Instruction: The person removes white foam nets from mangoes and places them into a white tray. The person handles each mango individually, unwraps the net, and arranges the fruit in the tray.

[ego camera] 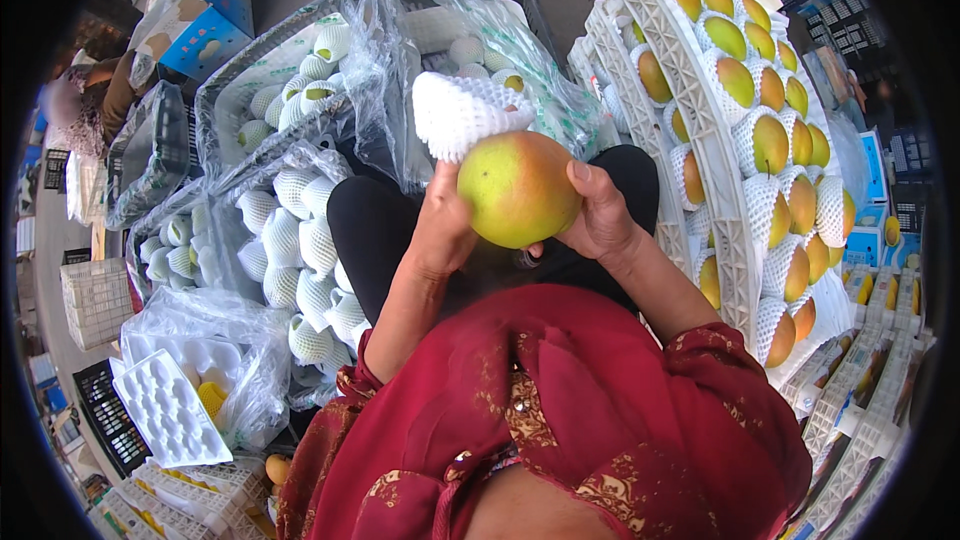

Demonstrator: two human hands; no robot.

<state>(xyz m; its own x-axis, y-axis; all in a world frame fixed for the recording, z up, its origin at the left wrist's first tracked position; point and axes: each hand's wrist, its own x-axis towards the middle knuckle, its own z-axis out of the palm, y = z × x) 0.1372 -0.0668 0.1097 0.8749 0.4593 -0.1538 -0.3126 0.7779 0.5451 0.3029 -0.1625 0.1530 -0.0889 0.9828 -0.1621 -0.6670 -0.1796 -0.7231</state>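
Between both hands, above my lap, is a large round yellow-green fruit [517, 187] with an orange blush. My left hand [450, 210] grips it from the left side. A white foam net sleeve [469, 114] stands off the fruit's far side, just above the left fingers; which fingers hold it is hidden. My right hand [604, 214] holds the fruit from the right, thumb on its side and the other fingers mostly behind it. Beyond my hands, a plastic-lined crate [420, 30] contains several fruits in foam nets [466, 51].
To the right, a tilted white plastic crate [686, 97] bears rows of netted fruits [771, 142]. Plastic-lined crates of netted fruits [283, 240] stand at left, near a white moulded tray [169, 409]. Blue cartons [206, 30] lie farther off, and another person [112, 94] is at far left.
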